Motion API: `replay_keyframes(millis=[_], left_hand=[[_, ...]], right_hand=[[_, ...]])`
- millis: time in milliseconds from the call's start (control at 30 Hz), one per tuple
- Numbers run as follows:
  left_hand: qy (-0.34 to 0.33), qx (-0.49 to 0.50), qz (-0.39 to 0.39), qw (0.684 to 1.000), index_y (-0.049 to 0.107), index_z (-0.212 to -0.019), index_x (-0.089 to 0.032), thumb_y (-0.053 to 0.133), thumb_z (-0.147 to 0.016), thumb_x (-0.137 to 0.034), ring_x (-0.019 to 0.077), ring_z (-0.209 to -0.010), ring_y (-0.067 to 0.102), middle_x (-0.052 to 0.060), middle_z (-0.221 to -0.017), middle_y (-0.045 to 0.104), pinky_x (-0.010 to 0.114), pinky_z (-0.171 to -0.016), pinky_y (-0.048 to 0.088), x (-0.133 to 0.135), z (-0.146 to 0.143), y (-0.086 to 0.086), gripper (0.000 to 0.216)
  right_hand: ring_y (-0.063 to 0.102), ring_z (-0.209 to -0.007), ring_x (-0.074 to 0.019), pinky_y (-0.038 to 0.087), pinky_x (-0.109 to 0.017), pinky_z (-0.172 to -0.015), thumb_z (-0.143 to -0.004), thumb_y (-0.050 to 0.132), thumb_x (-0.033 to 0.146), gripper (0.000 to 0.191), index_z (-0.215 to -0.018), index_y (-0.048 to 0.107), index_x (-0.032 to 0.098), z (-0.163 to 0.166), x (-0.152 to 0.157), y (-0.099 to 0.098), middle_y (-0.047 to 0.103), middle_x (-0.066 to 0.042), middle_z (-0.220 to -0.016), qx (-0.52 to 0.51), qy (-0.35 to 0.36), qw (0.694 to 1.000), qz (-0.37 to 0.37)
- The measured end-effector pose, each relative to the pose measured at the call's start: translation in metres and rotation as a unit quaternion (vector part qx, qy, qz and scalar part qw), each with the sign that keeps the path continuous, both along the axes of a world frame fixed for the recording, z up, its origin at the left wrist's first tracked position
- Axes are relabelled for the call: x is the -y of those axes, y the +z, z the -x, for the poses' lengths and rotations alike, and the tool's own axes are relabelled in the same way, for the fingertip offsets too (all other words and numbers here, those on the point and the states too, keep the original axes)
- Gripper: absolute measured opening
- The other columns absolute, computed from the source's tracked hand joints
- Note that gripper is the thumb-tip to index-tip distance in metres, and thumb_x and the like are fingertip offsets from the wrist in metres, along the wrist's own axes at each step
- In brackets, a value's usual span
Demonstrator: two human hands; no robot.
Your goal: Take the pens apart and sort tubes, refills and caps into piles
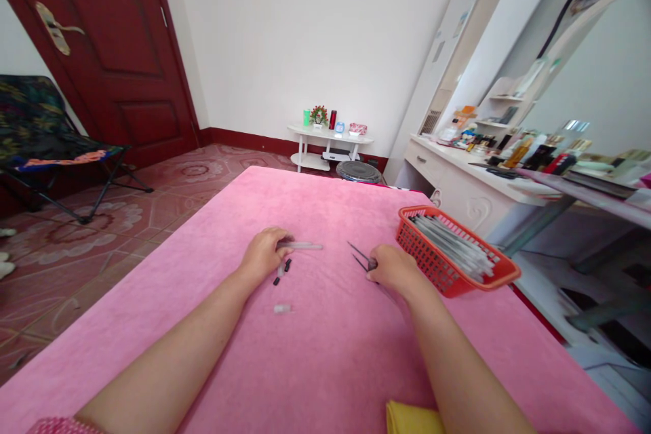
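Note:
On the pink cloth, my left hand [265, 254] is closed around the near end of clear pen barrels [308, 246], which point right. Beside its fingertips lie small black pieces [287, 264] and a short clear part. Nearer to me rests a translucent cap [282, 309], touched by neither hand. My right hand [394, 267] pinches two thin dark rods [359, 252] that look like pen refills; their tips spread leftward, apart from the barrels. My fingers hide where the rods are gripped.
An orange-red basket [458, 285] full of grey-clear pens stands right of my right hand. A folded yellow cloth [414, 418] lies at the near edge. The pink-covered table [315, 366] borders a cluttered dresser [458, 176] on the right; a folding chair [55, 149] stands left.

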State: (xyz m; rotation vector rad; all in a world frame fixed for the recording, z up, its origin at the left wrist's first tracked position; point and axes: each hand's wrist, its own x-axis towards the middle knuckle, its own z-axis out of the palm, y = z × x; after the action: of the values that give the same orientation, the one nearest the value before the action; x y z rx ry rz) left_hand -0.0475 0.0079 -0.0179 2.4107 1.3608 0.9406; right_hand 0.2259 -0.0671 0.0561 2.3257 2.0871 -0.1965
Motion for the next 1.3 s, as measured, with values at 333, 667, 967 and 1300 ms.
replay_keyframes(millis=[333, 667, 967, 1300], left_hand=[[0.007, -0.006, 0.005, 1.000, 0.069, -0.094, -0.020, 0.055, -0.073, -0.013, 0.0194, -0.082, 0.056, 0.007, -0.083, 0.064, 0.031, -0.076, 0.042, 0.001, -0.001, 0.000, 0.026], [-0.009, 0.071, -0.019, 0.997, 0.070, -0.091, -0.020, 0.049, -0.076, -0.012, 0.0179, -0.083, 0.056, 0.005, -0.084, 0.062, 0.029, -0.074, 0.043, 0.011, -0.007, 0.010, 0.027], [-0.044, 0.074, -0.012, 0.996, 0.070, -0.092, -0.021, 0.048, -0.079, -0.016, 0.0174, -0.079, 0.056, 0.005, -0.082, 0.061, 0.031, -0.072, 0.043, 0.021, -0.013, 0.018, 0.026], [-0.078, 0.075, -0.018, 0.994, 0.070, -0.089, -0.021, 0.052, -0.077, -0.015, 0.0189, -0.082, 0.056, 0.007, -0.084, 0.065, 0.033, -0.078, 0.042, 0.027, -0.024, 0.020, 0.022]], right_hand=[[0.061, -0.066, -0.0161, 0.034, -0.023, -0.054, -0.066, 0.057, 0.015, 0.012, -0.071, 0.067, 0.019, 0.010, -0.004, -0.003, 0.067, -0.004, -0.070, -0.072, 0.061, 0.993, -0.064], [0.061, -0.074, -0.0154, 0.040, -0.023, -0.063, -0.073, 0.051, 0.016, 0.021, -0.082, 0.069, 0.022, 0.030, -0.006, -0.004, 0.069, -0.002, -0.081, -0.194, 0.128, 0.961, -0.147], [0.061, -0.072, -0.0155, 0.039, -0.023, -0.061, -0.073, 0.052, 0.017, 0.020, -0.081, 0.069, 0.022, 0.034, -0.002, 0.000, 0.069, -0.001, -0.079, -0.165, 0.128, 0.966, -0.154], [0.054, -0.092, -0.0222, 0.036, -0.035, -0.083, -0.078, 0.057, 0.020, 0.016, -0.089, 0.068, 0.022, 0.053, 0.008, 0.009, 0.066, -0.006, -0.095, -0.124, 0.184, 0.929, -0.298]])
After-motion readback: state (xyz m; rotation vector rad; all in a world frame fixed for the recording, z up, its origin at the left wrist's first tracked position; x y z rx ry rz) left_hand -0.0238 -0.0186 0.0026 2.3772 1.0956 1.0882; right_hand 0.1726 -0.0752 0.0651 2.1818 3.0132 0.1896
